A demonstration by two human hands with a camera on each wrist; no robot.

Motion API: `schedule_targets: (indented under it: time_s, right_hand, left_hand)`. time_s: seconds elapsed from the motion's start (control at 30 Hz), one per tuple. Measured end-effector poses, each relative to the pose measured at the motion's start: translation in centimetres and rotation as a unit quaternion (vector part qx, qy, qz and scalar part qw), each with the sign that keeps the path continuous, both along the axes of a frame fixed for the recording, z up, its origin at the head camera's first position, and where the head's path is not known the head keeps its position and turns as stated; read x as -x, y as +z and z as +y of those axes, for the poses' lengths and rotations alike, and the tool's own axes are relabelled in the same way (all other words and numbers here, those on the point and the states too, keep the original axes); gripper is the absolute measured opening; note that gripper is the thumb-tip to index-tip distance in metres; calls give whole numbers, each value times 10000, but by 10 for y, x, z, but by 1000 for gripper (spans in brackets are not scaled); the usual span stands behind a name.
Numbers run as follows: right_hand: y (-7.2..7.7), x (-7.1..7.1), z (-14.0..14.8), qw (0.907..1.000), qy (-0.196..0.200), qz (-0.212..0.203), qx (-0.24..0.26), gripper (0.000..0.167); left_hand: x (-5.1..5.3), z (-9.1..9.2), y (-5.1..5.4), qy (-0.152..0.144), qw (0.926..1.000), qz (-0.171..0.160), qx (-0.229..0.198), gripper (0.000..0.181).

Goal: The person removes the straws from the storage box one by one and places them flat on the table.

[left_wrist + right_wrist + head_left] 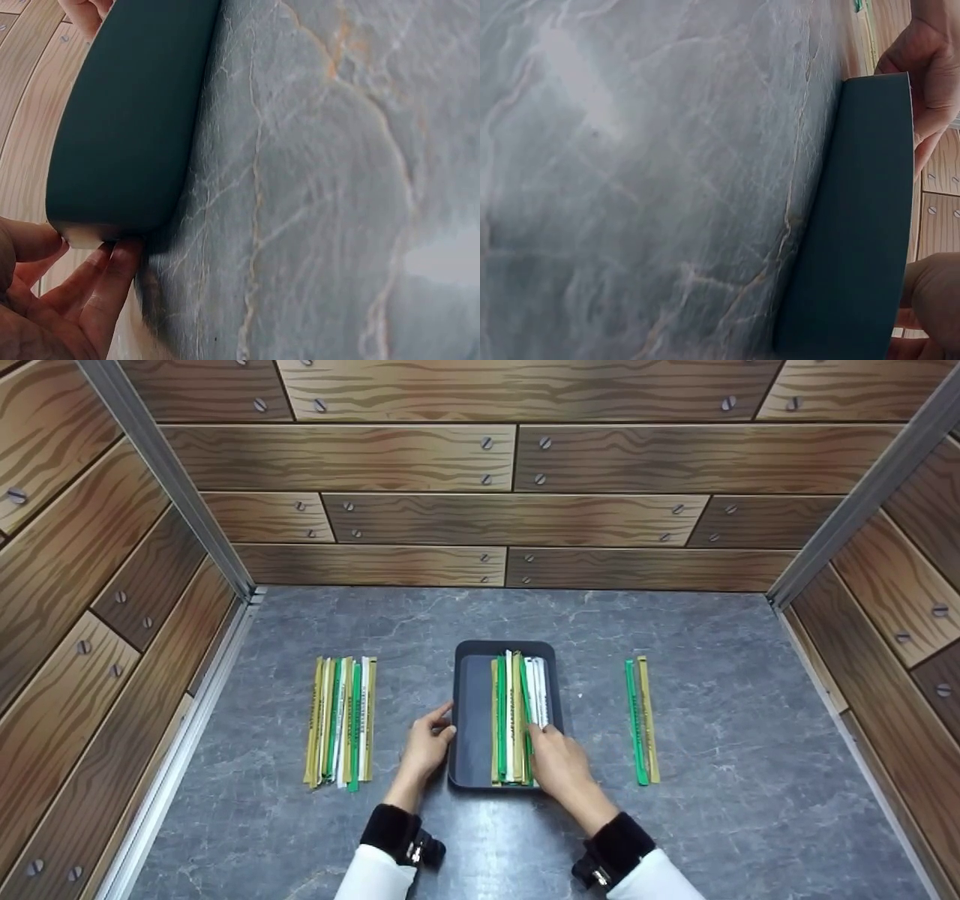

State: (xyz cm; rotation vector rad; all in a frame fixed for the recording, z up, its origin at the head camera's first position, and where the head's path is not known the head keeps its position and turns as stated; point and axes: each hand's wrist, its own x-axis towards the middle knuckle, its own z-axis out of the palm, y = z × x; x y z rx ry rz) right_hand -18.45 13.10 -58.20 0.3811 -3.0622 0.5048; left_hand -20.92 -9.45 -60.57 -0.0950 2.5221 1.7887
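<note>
Against tray [472,712], left hand [426,746] loosely spread; right hand [561,761] pinches green packet [526,692].

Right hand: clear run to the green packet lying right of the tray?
Likely yes: the green packet lies beside the right hand, with nothing visible between but bare tabletop and the tray's rim, which the hand would need to clear.

Free room lies left inside the tray [474,720] — packets [516,705] crowd its right, the right grip [562,761] covers the near-right corner.
</note>
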Motion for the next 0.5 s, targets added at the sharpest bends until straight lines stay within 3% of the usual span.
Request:
schedule_targets:
  time_s: [0.23, 0.5]
  right_hand:
    - [1, 1, 3, 9998, 5, 11, 188, 47]
    - [7, 0, 9, 9967, -148, -203, 771, 46]
  left_hand:
    - [0, 0, 0, 5, 9999, -28, -104, 46]
    - [1, 1, -1, -32, 9998, -68, -204, 47]
